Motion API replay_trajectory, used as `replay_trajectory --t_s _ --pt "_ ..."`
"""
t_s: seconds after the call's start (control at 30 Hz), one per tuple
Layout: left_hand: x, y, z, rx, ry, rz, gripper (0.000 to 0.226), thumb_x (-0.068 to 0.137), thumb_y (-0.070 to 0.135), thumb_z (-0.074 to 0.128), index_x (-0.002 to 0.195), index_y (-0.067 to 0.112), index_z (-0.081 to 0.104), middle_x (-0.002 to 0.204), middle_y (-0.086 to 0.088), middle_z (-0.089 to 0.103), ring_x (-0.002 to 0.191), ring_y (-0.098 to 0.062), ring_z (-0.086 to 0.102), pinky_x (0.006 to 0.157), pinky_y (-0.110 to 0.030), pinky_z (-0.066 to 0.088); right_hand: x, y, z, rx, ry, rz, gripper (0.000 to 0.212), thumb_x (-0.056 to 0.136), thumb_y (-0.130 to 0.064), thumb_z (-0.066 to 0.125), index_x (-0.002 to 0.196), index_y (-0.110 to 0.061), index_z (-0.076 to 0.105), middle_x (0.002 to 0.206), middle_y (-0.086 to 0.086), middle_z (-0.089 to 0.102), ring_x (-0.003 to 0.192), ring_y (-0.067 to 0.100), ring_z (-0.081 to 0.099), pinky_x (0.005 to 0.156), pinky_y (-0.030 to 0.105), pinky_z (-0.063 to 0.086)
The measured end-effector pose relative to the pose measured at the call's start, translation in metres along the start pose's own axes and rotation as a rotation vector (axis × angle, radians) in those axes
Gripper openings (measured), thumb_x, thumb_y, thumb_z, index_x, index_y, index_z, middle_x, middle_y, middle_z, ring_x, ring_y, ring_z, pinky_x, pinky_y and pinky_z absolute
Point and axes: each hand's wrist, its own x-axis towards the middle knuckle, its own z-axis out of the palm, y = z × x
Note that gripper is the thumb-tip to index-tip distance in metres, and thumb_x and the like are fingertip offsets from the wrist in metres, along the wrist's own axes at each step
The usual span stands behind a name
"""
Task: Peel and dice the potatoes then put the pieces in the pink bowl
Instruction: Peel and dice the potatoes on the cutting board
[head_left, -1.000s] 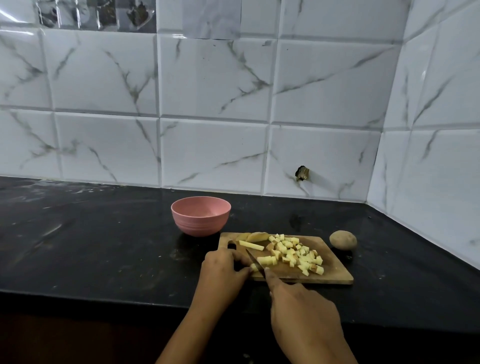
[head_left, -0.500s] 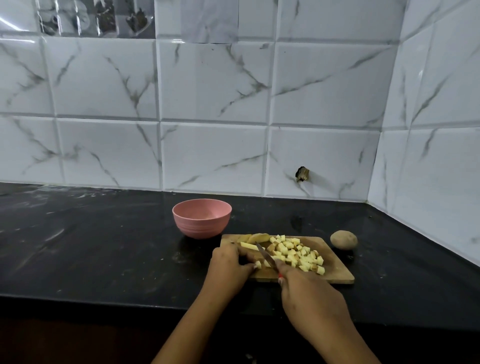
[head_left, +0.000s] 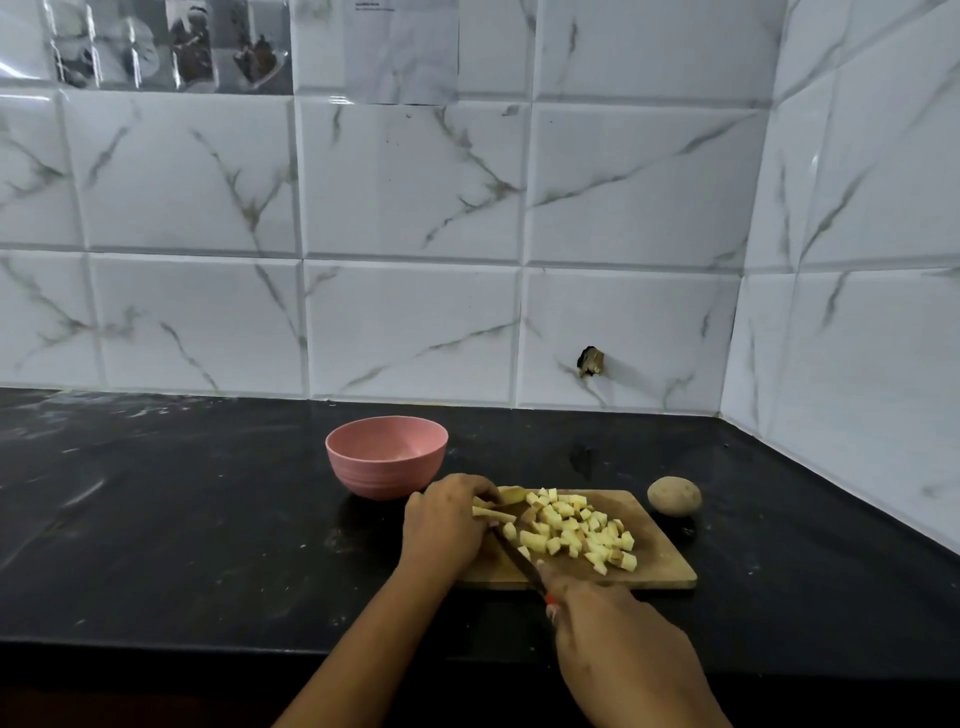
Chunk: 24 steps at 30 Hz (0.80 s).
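Potato strips (head_left: 492, 513) are pinched steady by the left hand (head_left: 448, 525), just beside the knife (head_left: 519, 558) gripped in the right hand (head_left: 623, 649).

One camera sits on the person's head. It looks forward and a bit down across the long black stone counter (head_left: 182, 519). The flat brown wooden cutting board (head_left: 660, 569) lies low in the middle of the picture, close to the camera. The left hand (head_left: 447, 525) and the right hand (head_left: 623, 649) show from the bottom edge up to the board. Behind the board, the white marble-look tiled wall (head_left: 405, 208) fills the top half. Right of the board, a tiled side wall (head_left: 857, 260) closes the corner.
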Motion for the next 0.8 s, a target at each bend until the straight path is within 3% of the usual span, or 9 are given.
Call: replay_trajectory --t_s 0.07,0.23,0.33,0.43,0.63,0.8 --pt "0.001 -0.004 0.0 0.048 -0.042 0.004 0.022 0.09 0.032 0.059 0.11 0.036 0.065 0.118 0.012 0.059 0.11 -0.01 0.051 0.093 -0.031 0.04 0.003 0.0 0.003 0.001 -0.033 0.02 0.064 0.102 -0.025 0.043 0.152 -0.038 0.006 0.148 0.008 0.035 0.13 0.025 0.043 0.103 0.039 0.04" --pt "0.001 -0.004 0.001 0.182 -0.118 0.024 0.024 0.094 0.039 0.051 0.116 0.035 0.057 0.123 0.006 0.046 0.115 -0.012 0.043 0.092 -0.029 0.036 0.004 0.011 0.016 -0.044 0.264 -0.049 0.055 0.102 -0.021 0.038 0.151 -0.035 0.018 0.126 -0.002 0.055 0.109 0.015 0.055 0.074 0.028 0.042" --pt "0.002 -0.005 0.0 0.19 -0.208 0.007 0.025 0.095 0.038 0.046 0.119 0.034 0.052 0.13 0.008 0.04 0.121 -0.014 0.036 0.096 -0.034 0.03 0.009 0.011 0.019 -0.036 0.314 -0.062 0.054 0.102 -0.02 0.039 0.151 -0.034 0.019 0.128 -0.003 0.055 0.108 0.014 0.057 0.072 0.027 0.041" --pt "0.001 -0.005 -0.003 0.162 -0.243 -0.011 0.02 0.096 0.033 0.045 0.115 0.034 0.052 0.129 0.011 0.048 0.121 -0.013 0.037 0.093 -0.035 0.028 0.011 0.009 0.019 -0.023 0.324 -0.065 0.055 0.102 -0.021 0.038 0.151 -0.035 0.018 0.129 -0.003 0.055 0.109 0.014 0.057 0.073 0.028 0.043" --pt "-0.013 -0.003 -0.005 0.041 -0.131 -0.035 0.017 0.093 0.022 0.051 0.103 0.034 0.059 0.116 0.017 0.055 0.113 -0.006 0.044 0.082 -0.029 0.024 0.011 0.009 0.019 0.004 0.348 -0.066 0.061 0.101 -0.02 0.04 0.152 -0.037 0.012 0.127 -0.003 0.057 0.107 0.014 0.057 0.072 0.028 0.043" --pt "-0.027 -0.003 -0.005 -0.016 -0.062 -0.053 0.015 0.093 0.028 0.055 0.102 0.036 0.064 0.107 0.018 0.061 0.105 -0.004 0.051 0.082 -0.025 0.023 0.012 0.004 0.023 -0.006 0.324 -0.11 0.061 0.101 -0.022 0.043 0.152 -0.036 0.013 0.131 0.0 0.053 0.113 0.016 0.054 0.076 0.029 0.041"
